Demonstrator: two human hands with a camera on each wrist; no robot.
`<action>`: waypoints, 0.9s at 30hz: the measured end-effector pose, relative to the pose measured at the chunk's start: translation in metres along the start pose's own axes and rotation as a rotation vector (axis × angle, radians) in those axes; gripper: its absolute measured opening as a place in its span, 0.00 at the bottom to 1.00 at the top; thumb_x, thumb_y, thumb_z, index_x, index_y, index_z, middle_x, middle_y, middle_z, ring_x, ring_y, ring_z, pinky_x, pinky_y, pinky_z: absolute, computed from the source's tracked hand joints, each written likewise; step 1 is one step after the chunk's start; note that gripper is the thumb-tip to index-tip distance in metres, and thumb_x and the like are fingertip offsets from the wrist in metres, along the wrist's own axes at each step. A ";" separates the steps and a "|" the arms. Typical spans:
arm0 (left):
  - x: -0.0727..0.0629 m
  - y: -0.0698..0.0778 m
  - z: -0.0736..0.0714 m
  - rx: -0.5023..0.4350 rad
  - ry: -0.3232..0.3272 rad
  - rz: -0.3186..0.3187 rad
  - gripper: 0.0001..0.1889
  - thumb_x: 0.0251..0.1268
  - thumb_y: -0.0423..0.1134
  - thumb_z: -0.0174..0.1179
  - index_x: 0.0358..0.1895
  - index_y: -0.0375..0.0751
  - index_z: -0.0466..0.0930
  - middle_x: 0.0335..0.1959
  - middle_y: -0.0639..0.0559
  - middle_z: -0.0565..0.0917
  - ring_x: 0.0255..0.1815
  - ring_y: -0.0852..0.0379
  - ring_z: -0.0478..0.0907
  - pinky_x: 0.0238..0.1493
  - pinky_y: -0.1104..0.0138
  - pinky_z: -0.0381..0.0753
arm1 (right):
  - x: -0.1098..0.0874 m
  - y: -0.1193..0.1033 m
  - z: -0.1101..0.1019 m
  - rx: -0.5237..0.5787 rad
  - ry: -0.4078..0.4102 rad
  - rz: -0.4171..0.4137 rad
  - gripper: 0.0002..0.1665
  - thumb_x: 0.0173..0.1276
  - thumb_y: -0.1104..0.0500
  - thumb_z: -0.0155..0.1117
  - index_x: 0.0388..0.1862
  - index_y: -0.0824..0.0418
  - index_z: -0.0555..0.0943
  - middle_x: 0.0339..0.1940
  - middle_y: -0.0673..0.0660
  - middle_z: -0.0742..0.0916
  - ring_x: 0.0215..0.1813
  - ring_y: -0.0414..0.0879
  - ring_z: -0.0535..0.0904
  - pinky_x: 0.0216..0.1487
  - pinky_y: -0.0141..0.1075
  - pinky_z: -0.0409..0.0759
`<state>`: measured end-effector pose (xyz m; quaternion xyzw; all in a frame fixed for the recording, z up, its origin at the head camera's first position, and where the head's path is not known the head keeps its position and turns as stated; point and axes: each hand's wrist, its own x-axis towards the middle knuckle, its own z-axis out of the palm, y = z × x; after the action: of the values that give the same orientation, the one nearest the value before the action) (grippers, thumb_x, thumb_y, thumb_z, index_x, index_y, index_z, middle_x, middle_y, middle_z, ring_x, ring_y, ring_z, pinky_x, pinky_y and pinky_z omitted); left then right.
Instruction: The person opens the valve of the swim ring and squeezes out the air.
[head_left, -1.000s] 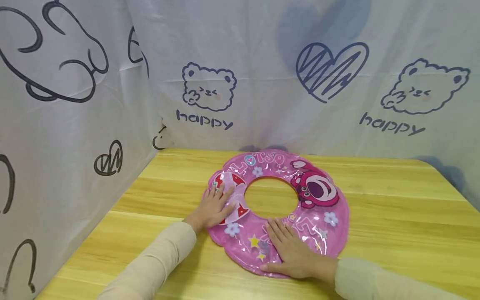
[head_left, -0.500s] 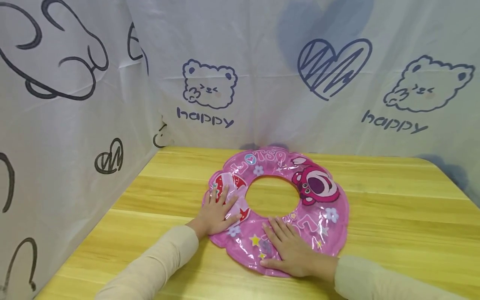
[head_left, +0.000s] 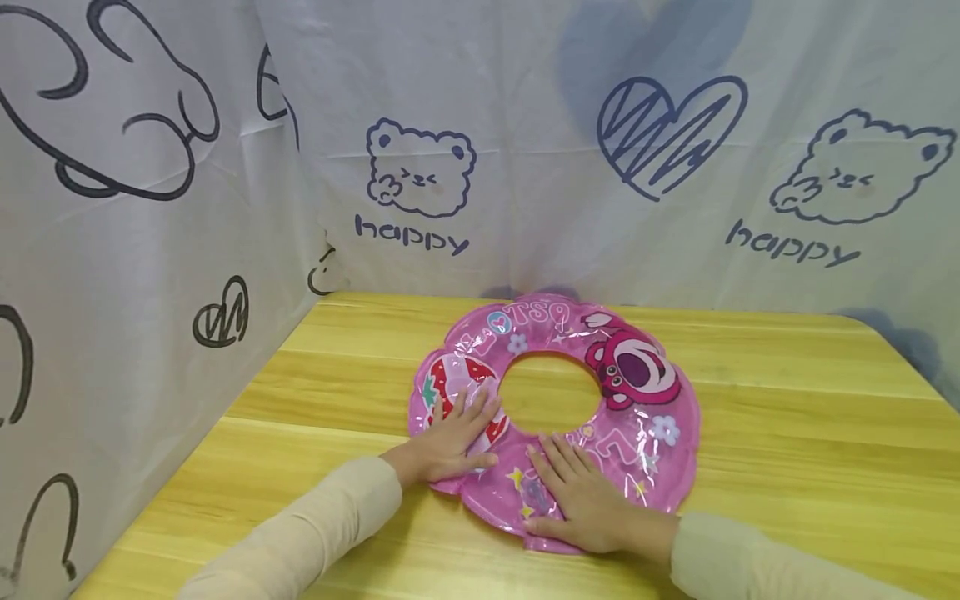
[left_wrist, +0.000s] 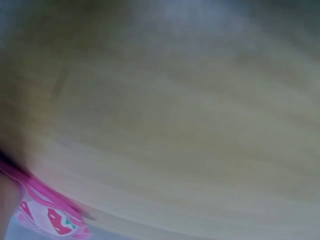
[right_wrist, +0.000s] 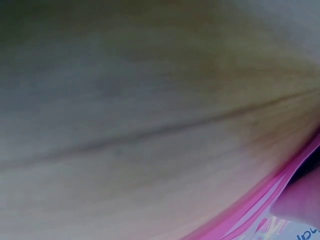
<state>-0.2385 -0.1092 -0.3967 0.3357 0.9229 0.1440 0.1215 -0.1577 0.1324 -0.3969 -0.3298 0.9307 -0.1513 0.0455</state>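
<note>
A pink inflatable swim ring [head_left: 660,462], soft and partly flattened, lies on the wooden table, printed with a bear face, strawberries, flowers and stars. My left hand [head_left: 453,437] rests on its left front part, fingers spread over the strawberry print. On the front part lies my right hand [head_left: 581,500], palm down with the fingers pointing toward the center hole. In the left wrist view the pink ring [left_wrist: 55,217] shows only at the lower left corner. The right wrist view catches the ring's pink edge [right_wrist: 250,210] at the lower right.
The yellow wood-grain table [head_left: 787,400] extends around the ring on both sides. Behind it hangs a white cloth [head_left: 540,183] with bear, heart and "happy" drawings. Another printed cloth [head_left: 150,275] runs along the left side.
My left hand has slid a little to the right and toward me, and the ring's left side has shifted and wrinkled with it. The right hand stays almost in place.
</note>
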 end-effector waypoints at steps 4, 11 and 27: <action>0.002 0.006 0.002 0.118 -0.042 -0.029 0.47 0.57 0.70 0.47 0.75 0.52 0.39 0.76 0.46 0.31 0.73 0.33 0.29 0.67 0.34 0.32 | 0.000 0.000 0.002 -0.010 -0.010 0.005 0.53 0.63 0.32 0.49 0.72 0.68 0.52 0.74 0.69 0.55 0.75 0.63 0.48 0.72 0.56 0.49; 0.005 0.010 0.006 0.251 -0.055 -0.062 0.53 0.49 0.76 0.49 0.75 0.53 0.42 0.76 0.46 0.32 0.73 0.32 0.30 0.64 0.31 0.38 | 0.000 0.001 0.003 -0.021 -0.006 0.007 0.54 0.63 0.32 0.49 0.72 0.70 0.51 0.74 0.68 0.55 0.75 0.63 0.48 0.72 0.56 0.49; -0.005 0.000 -0.006 0.349 0.058 0.128 0.56 0.49 0.80 0.10 0.72 0.43 0.55 0.76 0.44 0.46 0.76 0.39 0.32 0.69 0.37 0.30 | -0.017 0.027 -0.008 0.019 -0.065 -0.092 0.55 0.60 0.27 0.48 0.74 0.61 0.51 0.76 0.62 0.55 0.76 0.61 0.46 0.74 0.32 0.25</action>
<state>-0.2365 -0.1131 -0.3908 0.4055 0.9137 -0.0010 0.0251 -0.1625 0.1648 -0.3981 -0.3765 0.9111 -0.1515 0.0718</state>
